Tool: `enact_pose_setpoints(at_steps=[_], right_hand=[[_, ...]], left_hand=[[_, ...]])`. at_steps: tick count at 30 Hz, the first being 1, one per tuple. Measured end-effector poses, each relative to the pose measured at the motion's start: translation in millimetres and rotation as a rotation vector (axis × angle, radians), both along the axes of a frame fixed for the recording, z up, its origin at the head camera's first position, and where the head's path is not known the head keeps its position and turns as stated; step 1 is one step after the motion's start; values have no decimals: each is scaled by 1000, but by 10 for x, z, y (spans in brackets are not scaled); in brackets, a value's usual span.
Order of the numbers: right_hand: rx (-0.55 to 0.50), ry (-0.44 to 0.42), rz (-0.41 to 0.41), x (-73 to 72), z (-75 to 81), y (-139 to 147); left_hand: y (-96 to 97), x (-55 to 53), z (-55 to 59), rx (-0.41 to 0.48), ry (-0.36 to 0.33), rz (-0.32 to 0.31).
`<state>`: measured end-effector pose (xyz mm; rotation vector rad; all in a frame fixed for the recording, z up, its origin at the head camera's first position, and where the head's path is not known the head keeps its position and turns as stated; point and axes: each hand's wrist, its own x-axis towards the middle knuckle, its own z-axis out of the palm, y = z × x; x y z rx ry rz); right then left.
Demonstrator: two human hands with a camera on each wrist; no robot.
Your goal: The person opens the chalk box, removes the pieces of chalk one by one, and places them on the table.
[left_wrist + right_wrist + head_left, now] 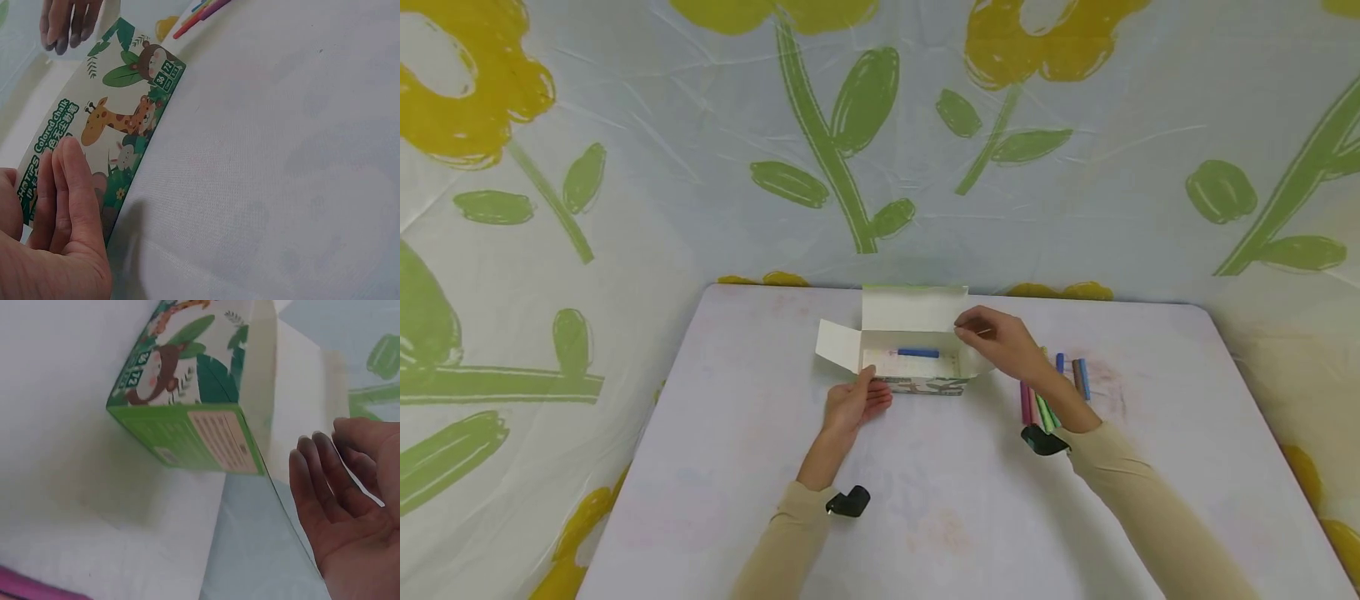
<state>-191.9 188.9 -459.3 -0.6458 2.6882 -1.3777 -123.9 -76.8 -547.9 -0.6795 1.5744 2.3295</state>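
A small cardboard box (927,386), printed with animals and the words "Colored chalk", stands open-topped near the back of the table. Its white lid (913,308) is raised at the back and a side flap (838,344) spreads to the left. Inside lies a blue stick (917,353). My left hand (850,404) rests its straight fingers (78,187) against the printed front, thumb up at the front left rim. Over the box's right end hovers my right hand (1000,337), fingers (303,481) loosely bent near the lid, nothing visible between them.
Several coloured sticks lie right of the box, partly under my right forearm, among them a magenta stick (1026,404), a brown stick (1078,379) and a green stick (1043,414). The table's back edge (1150,302) meets a flower-printed cloth (700,167).
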Motion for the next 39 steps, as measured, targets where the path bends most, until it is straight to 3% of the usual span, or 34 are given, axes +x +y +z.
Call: enact_pose_setpoints(at_steps=[7,18,25,30,39], right_hand=[[9,-1,70,-42,-140,-249],[164,-15,179,-69,-294,-492],[276,70,246,-101,-389,-602],[308,93,252,-106,-394,-632],[326,55,287,-106,-333,-667]], left_hand=[[7,4,-13,-5,4,-4],[34,-23,-10,-3,16,-4],[49,-35,-9,-1,25,-10],[42,-34,-11,-5,22,-18],[20,-28,-2,-13,9,-7]])
